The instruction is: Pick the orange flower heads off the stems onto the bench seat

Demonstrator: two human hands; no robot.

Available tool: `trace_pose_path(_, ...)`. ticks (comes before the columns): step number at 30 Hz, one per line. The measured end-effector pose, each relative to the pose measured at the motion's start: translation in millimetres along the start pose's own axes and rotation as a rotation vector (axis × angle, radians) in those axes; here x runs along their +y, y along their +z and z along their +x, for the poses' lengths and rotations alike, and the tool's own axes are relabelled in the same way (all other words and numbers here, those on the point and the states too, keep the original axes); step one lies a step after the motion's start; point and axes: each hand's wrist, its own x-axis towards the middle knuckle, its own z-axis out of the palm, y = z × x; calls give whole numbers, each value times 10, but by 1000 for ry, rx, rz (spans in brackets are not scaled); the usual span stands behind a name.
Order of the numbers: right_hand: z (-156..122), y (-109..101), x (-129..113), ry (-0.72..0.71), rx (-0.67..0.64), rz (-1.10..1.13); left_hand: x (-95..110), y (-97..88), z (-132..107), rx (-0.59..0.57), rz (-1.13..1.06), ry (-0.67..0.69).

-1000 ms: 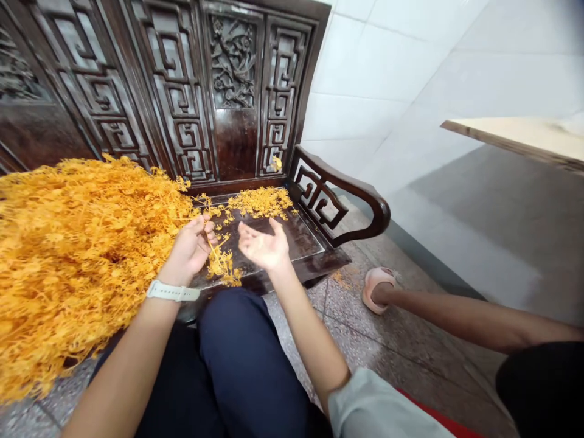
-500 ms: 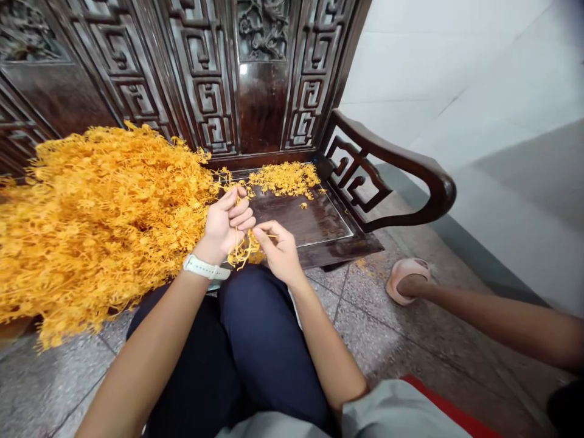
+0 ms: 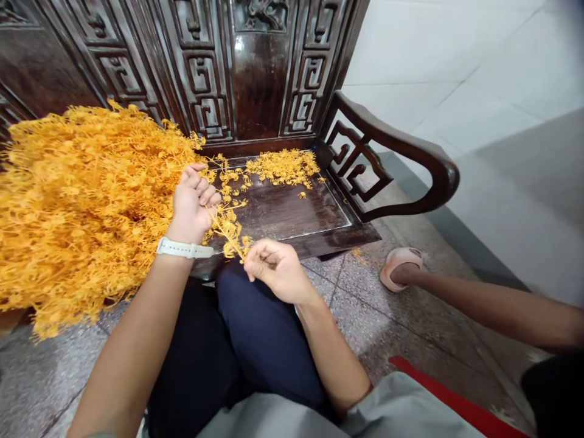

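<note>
My left hand [image 3: 194,198], with a pale watch strap [image 3: 185,249] at the wrist, is curled closed around a yellow artificial flower sprig [image 3: 230,230]. The sprig slants down to the right above my knee. Its lower end meets the pinched fingers of my right hand [image 3: 274,267]. A large heap of similar yellow sprigs [image 3: 100,207] lies beside my left hand. Behind the hands, a smaller pile of loose yellow pieces [image 3: 285,166] rests on the dark wooden bench seat [image 3: 296,210].
The bench has a carved back [image 3: 258,91] and a curved armrest [image 3: 401,134] on the right. Another person's leg and pink slipper [image 3: 401,267] are on the tiled floor [image 3: 365,310]. A white wall [image 3: 456,48] stands beyond the armrest.
My left hand has moved left and slightly up, toward the heap. My right hand has lowered a little, and the sprig is now stretched between the two hands. The view has shifted slightly.
</note>
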Motion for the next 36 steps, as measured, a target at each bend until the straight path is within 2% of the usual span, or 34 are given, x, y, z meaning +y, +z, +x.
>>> trace_pose_path(3, -126, 68, -67, -139, -91, -70, 10, 15, -49, 6, 31, 3)
trace_pose_path(7, -183, 131, -151, -355, -111, -272, -47, 85, -127, 28, 28, 23)
trace_pose_path(12, -296, 187, -247, -522, -233, -213, 16, 12, -13, 123, 2, 80)
trace_pose_path(14, -309, 119, -272, -502, -168, -266, 70, -50, 35, 110, -12, 104)
trace_pose_path(18, -175, -98, -253, -355, 72, -509, 109, -86, 8, 58, -3, 96)
trace_pose_path(20, -35, -168, -203, -306, 193, -534, 78, -47, -48, 42, 5, 57)
trace_pose_path(22, 139, -192, -130, -242, 252, -481, 23, 11, -104, 13, 22, 9)
trace_pose_path(26, 470, -172, 33, -85, 153, -286, -96, 115, -171, -44, 76, -73)
trace_pose_path(29, 566, -166, 100, -49, 92, -180, -125, 143, -176, -75, 105, -72)
trace_pose_path(31, 531, -173, 105, -81, 145, -160, -114, 135, -162, -71, 115, -34)
trace_pose_path(34, 368, -154, 68, -186, 223, -212, -116, 103, -123, -3, 101, 29)
trace_pose_path(36, 220, -80, 32, -293, 203, -315, -161, 71, -79, 65, 84, 27)
